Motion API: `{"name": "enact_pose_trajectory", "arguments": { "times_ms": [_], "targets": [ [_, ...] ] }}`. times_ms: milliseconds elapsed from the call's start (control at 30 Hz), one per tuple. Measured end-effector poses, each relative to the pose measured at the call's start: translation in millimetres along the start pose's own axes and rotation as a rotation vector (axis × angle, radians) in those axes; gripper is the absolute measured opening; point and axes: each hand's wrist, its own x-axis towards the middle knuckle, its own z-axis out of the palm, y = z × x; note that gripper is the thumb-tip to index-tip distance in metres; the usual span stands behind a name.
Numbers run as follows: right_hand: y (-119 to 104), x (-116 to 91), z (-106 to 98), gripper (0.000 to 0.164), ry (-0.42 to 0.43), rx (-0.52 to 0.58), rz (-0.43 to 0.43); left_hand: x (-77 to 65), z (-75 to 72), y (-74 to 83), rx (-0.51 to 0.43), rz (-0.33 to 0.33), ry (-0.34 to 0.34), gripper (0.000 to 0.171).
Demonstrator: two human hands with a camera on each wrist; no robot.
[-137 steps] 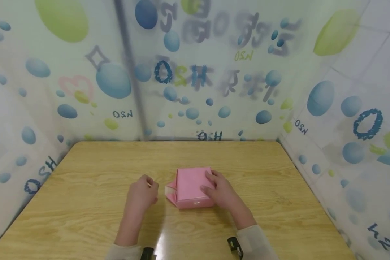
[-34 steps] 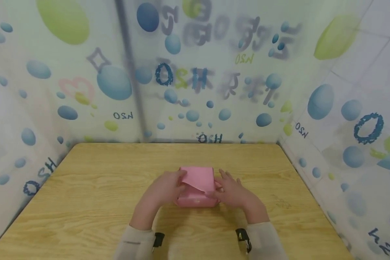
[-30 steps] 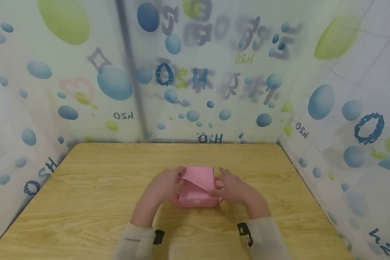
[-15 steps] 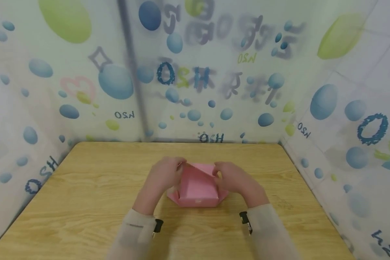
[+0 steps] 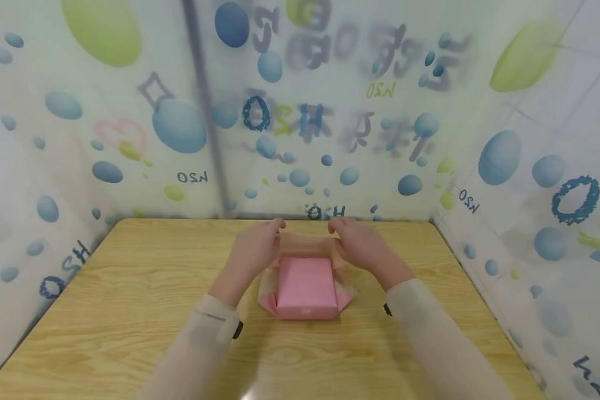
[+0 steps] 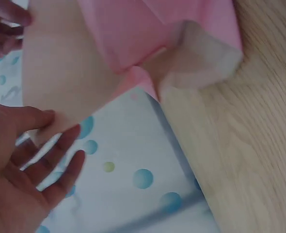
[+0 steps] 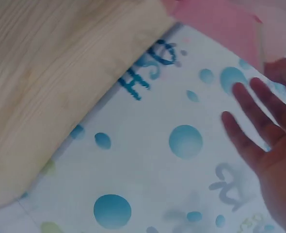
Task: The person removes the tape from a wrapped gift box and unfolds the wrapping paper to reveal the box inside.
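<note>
A pink box (image 5: 306,282) lies on the wooden table in the head view, inside wrapping paper (image 5: 307,243) that is pink outside and beige inside. The paper's far panel stands raised behind the box, and creased side folds spread at both ends. My left hand (image 5: 254,248) pinches the raised panel's left corner; in the left wrist view its thumb lies on the beige face, with fingers behind. At the opposite corner, my right hand (image 5: 364,249) holds the edge by thumb and index finger, while its other fingers (image 7: 252,126) extend away from the paper.
The wooden table (image 5: 145,311) stretches around the box on all sides. Behind its far edge hangs a pale curtain (image 5: 300,189) printed with blue and green spots; similar walls stand left and right. A dark band sits at each sleeve cuff.
The flap that covered the box top has been lifted and swung away from me, showing its beige inside. Both hands moved farther back with it. Earlier, the package was turned with folds opening.
</note>
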Motion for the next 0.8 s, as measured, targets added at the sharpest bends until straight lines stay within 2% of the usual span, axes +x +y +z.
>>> {"name": "enact_pose_trajectory", "arguments": {
  "times_ms": [67,133,200,300,400,567,667,800],
  "targets": [
    [4.3,3.9,3.7,0.013,0.023,-0.062,-0.066,4.5,2.4,-4.4,0.031,0.061,0.027,0.023],
    [7.3,8.0,7.3,0.013,0.005,-0.118,-0.103,8.5,5.0,-8.8,0.07,0.128,0.032,0.024],
    [9.0,12.0,9.8,0.018,-0.05,-0.168,-0.096,12.8,7.4,-12.3,0.121,0.184,0.02,0.028],
    [9.2,17.4,10.6,0.024,-0.159,-0.236,-0.029,19.1,9.1,-15.9,0.178,0.224,-0.018,0.029],
    [8.3,21.4,10.6,0.027,-0.219,-0.294,0.034,24.7,9.7,-18.1,0.197,0.203,-0.053,0.025],
    [9.6,26.6,19.0,0.028,-0.234,-0.341,0.095,31.0,14.5,-23.1,0.21,0.101,-0.115,0.028],
    [10.4,30.1,27.6,0.03,-0.252,-0.383,0.098,35.2,24.5,-29.4,0.251,0.042,-0.144,0.033],
    [11.5,34.5,37.4,0.029,-0.273,-0.423,0.082,39.6,37.1,-34.8,0.301,-0.005,-0.202,0.04]
  ]
}}
